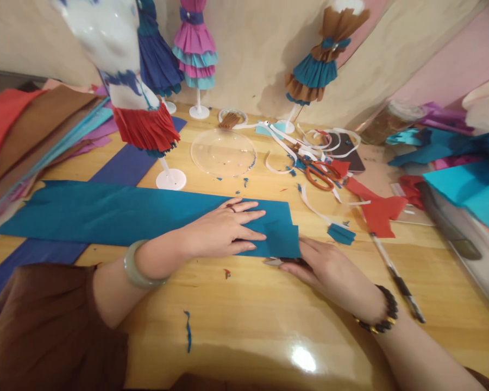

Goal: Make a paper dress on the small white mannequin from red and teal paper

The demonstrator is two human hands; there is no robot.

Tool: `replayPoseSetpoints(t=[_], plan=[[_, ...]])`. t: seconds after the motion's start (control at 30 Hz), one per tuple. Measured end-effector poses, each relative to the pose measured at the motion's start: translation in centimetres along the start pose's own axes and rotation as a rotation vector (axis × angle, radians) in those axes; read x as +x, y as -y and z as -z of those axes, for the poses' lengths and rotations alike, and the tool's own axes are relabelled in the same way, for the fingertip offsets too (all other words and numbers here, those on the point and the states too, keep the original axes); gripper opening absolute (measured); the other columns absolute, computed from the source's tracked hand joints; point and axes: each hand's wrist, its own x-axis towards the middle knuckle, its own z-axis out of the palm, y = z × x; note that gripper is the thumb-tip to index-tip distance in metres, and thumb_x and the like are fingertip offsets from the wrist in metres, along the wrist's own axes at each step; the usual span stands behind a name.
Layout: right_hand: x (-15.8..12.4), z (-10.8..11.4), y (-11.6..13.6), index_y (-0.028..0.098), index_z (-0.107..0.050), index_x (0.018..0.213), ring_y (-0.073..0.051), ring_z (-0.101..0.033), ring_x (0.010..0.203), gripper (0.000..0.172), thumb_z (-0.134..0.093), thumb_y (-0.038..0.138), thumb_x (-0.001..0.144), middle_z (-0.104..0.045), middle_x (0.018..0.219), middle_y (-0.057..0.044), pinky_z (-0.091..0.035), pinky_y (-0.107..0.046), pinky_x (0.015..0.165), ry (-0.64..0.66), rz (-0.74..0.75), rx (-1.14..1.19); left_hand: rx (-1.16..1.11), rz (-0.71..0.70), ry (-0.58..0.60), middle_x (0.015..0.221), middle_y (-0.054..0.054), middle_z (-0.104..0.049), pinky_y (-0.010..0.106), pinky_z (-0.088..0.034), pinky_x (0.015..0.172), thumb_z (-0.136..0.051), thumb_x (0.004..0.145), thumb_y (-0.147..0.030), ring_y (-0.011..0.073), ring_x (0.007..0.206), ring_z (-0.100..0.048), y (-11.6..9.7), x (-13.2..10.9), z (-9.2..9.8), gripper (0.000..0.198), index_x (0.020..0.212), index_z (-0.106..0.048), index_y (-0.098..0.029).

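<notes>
A long teal strip of crepe-like paper (118, 214) lies across the table, with a ragged left end. Its right end is folded back on itself. Flat on the strip, near that fold, my left hand (218, 228) rests with fingers spread. At the folded end, my right hand (330, 266) is closed around a small pointed metal blade (273, 262), whose dark handle is mostly hidden by the fingers. The blade lies at the strip's lower edge; whether it is a knife or scissors I cannot tell. Beneath the teal strip runs a dark blue strip (124, 165).
A white mannequin in a red pleated skirt (146, 127) stands behind the strip. Several dressed dolls line the wall. Orange-handled scissors (320, 178), white ribbon scraps and a clear round lid (223, 152) lie farther back. A pen (397, 279) lies right; coloured sheets (36, 130) are stacked left.
</notes>
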Motion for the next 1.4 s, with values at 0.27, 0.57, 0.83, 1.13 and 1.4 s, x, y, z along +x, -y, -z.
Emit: replayPoseSetpoints(t=[0.27, 0.57, 0.83, 1.13, 1.4], plan=[[0.00, -0.06, -0.10, 0.017, -0.062, 0.097, -0.022, -0.070, 0.078, 0.036, -0.039, 0.044, 0.102, -0.073, 0.089, -0.010, -0.055, -0.032, 0.066, -0.014, 0.016, -0.030, -0.001, 0.004, 0.009, 0.153, 0.007, -0.044, 0.053, -0.024, 0.118, -0.056, 0.096, -0.038, 0.0295, 0.147, -0.031, -0.15, 0.05, 0.19, 0.030, 0.123, -0.069, -0.033], [0.13, 0.07, -0.01, 0.018, -0.062, 0.093, -0.020, -0.069, 0.071, 0.034, -0.039, 0.041, 0.103, -0.072, 0.084, -0.008, -0.053, -0.030, 0.060, -0.038, 0.019, -0.047, -0.003, -0.005, -0.015, 0.152, 0.006, -0.046, 0.051, -0.023, 0.118, -0.057, 0.095, -0.038, 0.0283, 0.146, -0.032, -0.06, 0.00, 0.06, 0.030, 0.121, -0.070, -0.033], [0.06, -0.19, -0.07, 0.017, -0.063, 0.097, -0.021, -0.070, 0.074, 0.034, -0.041, 0.042, 0.102, -0.072, 0.086, -0.009, -0.054, -0.031, 0.063, -0.047, 0.028, -0.048, 0.001, -0.004, -0.019, 0.153, 0.006, -0.045, 0.050, -0.024, 0.118, -0.056, 0.096, -0.039, 0.0278, 0.146, -0.032, -0.02, -0.05, -0.01, 0.030, 0.122, -0.069, -0.033], [0.47, -0.63, 0.20, 0.017, -0.064, 0.098, -0.020, -0.070, 0.072, 0.035, -0.041, 0.042, 0.102, -0.073, 0.085, -0.010, -0.055, -0.030, 0.064, -0.053, 0.055, -0.078, -0.004, -0.014, -0.011, 0.152, 0.008, -0.046, 0.054, -0.025, 0.118, -0.056, 0.096, -0.038, 0.0302, 0.146, -0.032, -0.08, 0.02, 0.14, 0.030, 0.122, -0.069, -0.032], [0.53, -0.88, 0.03, 0.016, -0.065, 0.091, -0.021, -0.069, 0.068, 0.042, -0.036, 0.044, 0.103, -0.072, 0.079, -0.009, -0.053, -0.031, 0.059, -0.083, 0.087, -0.142, -0.018, -0.025, -0.038, 0.151, 0.007, -0.047, 0.051, -0.025, 0.118, -0.056, 0.096, -0.039, 0.0285, 0.145, -0.034, 0.05, -0.02, -0.04, 0.030, 0.121, -0.070, -0.031]])
